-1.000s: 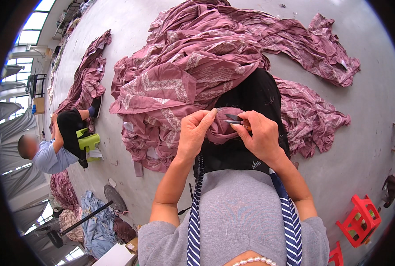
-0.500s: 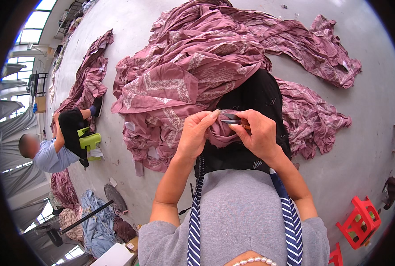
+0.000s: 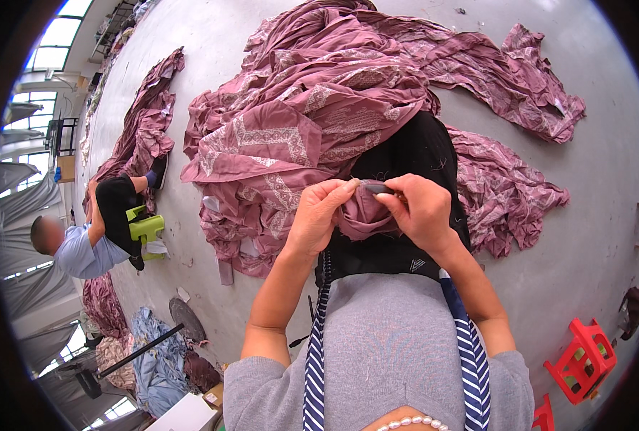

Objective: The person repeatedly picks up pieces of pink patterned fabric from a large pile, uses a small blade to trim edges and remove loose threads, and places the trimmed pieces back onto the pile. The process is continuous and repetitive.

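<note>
A large heap of dusty-pink cloth (image 3: pixel 273 136) with white patterned bands spreads over my lap and the floor in front of me. My left hand (image 3: pixel 316 217) pinches its edge between thumb and fingers, and a fold of the cloth hangs just below. In my right hand (image 3: pixel 426 212) is a pair of small dark thread snips (image 3: pixel 378 188), its blades together at the cloth's edge, close to my left fingertips. The snips' handle is mostly hidden by my fingers. Loose threads lie on my black apron (image 3: pixel 420 154).
At the left a person (image 3: pixel 90 248) sits on a green stool (image 3: pixel 146 230) beside more pink cloth (image 3: pixel 143 118). Blue cloth (image 3: pixel 158 359) lies at lower left near a white box (image 3: pixel 183 414). A red stool (image 3: pixel 585 359) stands at lower right.
The snips' blades, apart half a second ago, have come together. My right hand has turned slightly and moved a little, while my left keeps its pinch on the cloth.
</note>
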Motion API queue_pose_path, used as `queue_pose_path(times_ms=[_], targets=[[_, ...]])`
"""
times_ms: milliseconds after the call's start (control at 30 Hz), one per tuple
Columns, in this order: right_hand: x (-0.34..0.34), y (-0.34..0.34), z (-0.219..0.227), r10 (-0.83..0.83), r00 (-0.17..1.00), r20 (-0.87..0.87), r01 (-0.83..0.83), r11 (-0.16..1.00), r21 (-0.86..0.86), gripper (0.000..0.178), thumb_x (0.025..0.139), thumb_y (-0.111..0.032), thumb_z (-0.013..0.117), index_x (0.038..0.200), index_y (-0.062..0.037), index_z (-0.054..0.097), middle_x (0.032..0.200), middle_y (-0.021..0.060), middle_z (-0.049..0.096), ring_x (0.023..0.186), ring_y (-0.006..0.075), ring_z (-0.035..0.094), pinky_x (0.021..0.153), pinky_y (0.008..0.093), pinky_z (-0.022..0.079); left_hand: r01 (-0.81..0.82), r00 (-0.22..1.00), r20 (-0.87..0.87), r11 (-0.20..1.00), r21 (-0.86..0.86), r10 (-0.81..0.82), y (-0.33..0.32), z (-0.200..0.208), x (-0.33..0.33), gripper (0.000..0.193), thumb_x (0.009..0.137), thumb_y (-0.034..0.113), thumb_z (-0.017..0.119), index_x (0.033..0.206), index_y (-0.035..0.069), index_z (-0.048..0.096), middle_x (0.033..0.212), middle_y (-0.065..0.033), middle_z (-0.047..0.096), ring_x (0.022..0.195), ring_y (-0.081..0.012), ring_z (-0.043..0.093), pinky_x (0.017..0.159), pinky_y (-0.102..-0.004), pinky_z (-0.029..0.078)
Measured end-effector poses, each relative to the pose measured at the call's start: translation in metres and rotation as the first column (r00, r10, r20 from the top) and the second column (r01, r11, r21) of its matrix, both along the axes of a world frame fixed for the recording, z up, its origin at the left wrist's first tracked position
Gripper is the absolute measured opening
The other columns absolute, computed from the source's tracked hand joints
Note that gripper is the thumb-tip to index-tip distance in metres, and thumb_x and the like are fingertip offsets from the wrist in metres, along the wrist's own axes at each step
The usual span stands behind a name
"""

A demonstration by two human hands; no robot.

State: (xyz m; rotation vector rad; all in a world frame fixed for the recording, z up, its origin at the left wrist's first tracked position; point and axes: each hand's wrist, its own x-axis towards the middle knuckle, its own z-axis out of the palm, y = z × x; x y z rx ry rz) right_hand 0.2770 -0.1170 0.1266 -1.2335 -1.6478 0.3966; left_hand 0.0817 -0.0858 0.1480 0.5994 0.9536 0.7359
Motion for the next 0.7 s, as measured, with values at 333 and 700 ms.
queue_pose_path(times_ms=[333, 700], targets=[[0.041, 0.005, -0.012, -0.28, 0.846, -0.453, 0.179, 0.951, -0.252, 0.016, 0.089, -0.01, 0.066, 0.099, -0.0022, 0.058, 0.076, -0.0001, 0.059, 0.065, 0.004, 0.053, 0.058, 0.0186, 0.043, -0.38, 0.869, -0.178, 0.852, 0.359, 0.462, 0.016, 0.025, -0.044, 0.016, 0.091, 0.02, 0.061, 0.085, 0.005, 0.063, 0.078, -0.0028, 0.062, 0.067, -0.0103, 0.059, 0.061, -0.0223, 0.047], [0.084, 0.003, -0.042, -0.379, 0.639, -0.67, 0.223, 0.924, -0.31, 0.014, 0.095, -0.016, 0.058, 0.098, -0.0024, 0.055, 0.074, -0.0008, 0.054, 0.064, 0.0041, 0.047, 0.057, 0.0172, 0.038, 0.74, 0.371, -0.636, 0.198, 0.643, 0.677, 0.002, 0.015, 0.006, 0.064, 0.066, 0.023, 0.082, 0.125, 0.015, 0.057, 0.145, -0.0189, 0.036, 0.136, -0.0362, 0.03, 0.112, -0.0523, 0.017]])
